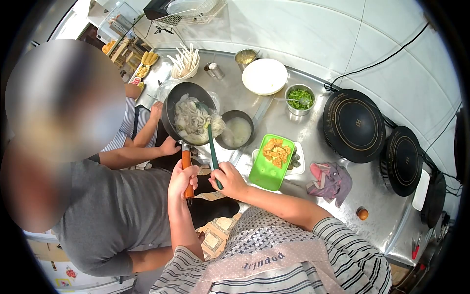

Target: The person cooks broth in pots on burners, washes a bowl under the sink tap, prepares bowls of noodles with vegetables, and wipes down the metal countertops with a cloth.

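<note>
My left hand (183, 179) is wrapped round the wooden handle (186, 164) of a dark frying pan (171, 109), raised and tilted toward a smaller pot. In the pan lies a heap of pale, translucent food (192, 120). My right hand (229, 180) grips the dark green handle of a spatula (214, 153), whose head reaches into the food. Some food hangs over the pan's right rim, above the pot (250, 128) of cloudy liquid. A green tray (266, 175) with orange-brown pieces sits right of the pot, partly over a white dish (299, 164).
A person in a grey shirt (117, 206) stands close at left, another in stripes (120, 130) behind. Around the counter are a white plate (265, 76), chopped greens in a metal bowl (300, 110), two induction cookers (353, 126) (402, 160) and a cloth (333, 183).
</note>
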Available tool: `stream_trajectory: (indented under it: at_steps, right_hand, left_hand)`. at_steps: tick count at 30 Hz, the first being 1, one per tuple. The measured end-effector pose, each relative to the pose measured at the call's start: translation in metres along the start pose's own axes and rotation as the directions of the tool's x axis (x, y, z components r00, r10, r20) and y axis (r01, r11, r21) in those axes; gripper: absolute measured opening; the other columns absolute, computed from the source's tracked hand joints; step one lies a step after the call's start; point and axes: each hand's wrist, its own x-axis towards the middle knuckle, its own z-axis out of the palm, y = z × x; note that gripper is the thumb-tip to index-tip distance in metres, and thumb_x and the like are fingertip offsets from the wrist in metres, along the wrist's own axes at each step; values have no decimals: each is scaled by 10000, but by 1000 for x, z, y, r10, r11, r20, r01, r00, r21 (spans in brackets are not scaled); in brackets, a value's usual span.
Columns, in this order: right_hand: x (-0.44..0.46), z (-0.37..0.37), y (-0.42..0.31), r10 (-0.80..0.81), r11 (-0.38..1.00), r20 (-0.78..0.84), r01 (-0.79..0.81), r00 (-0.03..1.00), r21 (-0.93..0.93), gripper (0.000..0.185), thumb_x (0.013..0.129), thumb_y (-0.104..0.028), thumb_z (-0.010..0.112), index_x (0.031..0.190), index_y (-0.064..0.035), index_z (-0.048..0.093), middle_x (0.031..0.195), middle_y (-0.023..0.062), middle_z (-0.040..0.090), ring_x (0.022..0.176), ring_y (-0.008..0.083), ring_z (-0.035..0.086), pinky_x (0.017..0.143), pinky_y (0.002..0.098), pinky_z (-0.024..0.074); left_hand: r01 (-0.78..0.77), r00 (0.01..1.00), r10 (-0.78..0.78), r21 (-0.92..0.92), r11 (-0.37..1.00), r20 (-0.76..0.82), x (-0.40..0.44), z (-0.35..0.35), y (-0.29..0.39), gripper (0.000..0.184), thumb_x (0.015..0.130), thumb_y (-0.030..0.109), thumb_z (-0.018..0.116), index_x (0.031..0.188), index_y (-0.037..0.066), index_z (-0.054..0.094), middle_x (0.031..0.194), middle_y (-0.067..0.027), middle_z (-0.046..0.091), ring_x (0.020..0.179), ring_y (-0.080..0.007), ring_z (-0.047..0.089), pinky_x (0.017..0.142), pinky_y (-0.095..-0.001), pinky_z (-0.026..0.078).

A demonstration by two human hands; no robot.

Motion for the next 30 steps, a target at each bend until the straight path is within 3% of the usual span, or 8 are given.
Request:
stream_trajectory:
  at_steps: [5,12,18,20,21,25,28,30]
  right_hand:
    - [1,-1,2,-21,1000,4,21,1000,-18,228,692,-87,691,805,-84,493,793,113,391,729,298,464,620,376,401]
    - [6,-31,15,10,982,224,32,975,-186,159,694,-85,626,810,-78,517,795,126,420,764,299,490,640,369,426]
    - [28,-84,25,-182,894,511,357,840,-269,105,684,-121,563,779,-94,525,860,103,455,844,275,490,681,367,446]
    - [37,-96,27,-249,863,555,442,794,-245,102,686,-132,563,778,-101,530,856,96,460,847,273,492,690,366,449]
    - [41,-101,27,-221,893,548,393,807,-219,130,697,-88,593,821,-123,586,872,93,480,832,267,507,701,355,448]
    - [49,-117,26,134,991,228,-130,964,-30,242,725,37,587,906,-110,652,924,96,534,811,240,548,707,298,434]
    - [67,-135,27,240,971,19,-240,971,-17,189,757,16,577,918,-64,636,902,94,544,815,208,544,698,288,436]
    - [58,-141,51,363,931,5,-363,932,49,163,787,-8,571,933,-52,628,862,77,555,779,174,539,680,273,433]
  left_hand:
    - [3,1000,-3,-33,999,-3,3,-2,-6,170,779,42,563,835,90,410,574,12,413,377,-60,384,320,-223,336]
    - [235,968,-166,-451,861,187,25,-36,-52,162,827,30,522,827,96,374,561,36,369,381,-29,349,318,-186,291]
    - [431,897,-190,-691,581,400,32,-57,-104,39,848,44,500,848,64,468,546,47,369,360,-22,353,312,-179,313]
    - [427,898,-178,-707,564,401,30,-57,-107,29,852,35,492,858,53,470,542,47,370,357,-21,353,306,-179,311]
    - [423,900,-171,-710,563,401,30,-59,-108,29,852,32,489,861,52,470,542,47,371,356,-21,351,304,-179,308]
    - [403,905,-145,-693,598,400,26,-63,-96,37,852,29,489,873,54,471,543,49,370,352,-17,345,297,-177,302]
    - [413,891,-107,-693,591,441,23,-70,-84,48,851,25,488,880,55,465,543,49,369,351,-16,345,297,-179,305]
    - [396,899,-99,-695,600,427,20,-71,-73,52,851,23,489,878,49,452,543,52,365,349,-13,345,299,-178,315]
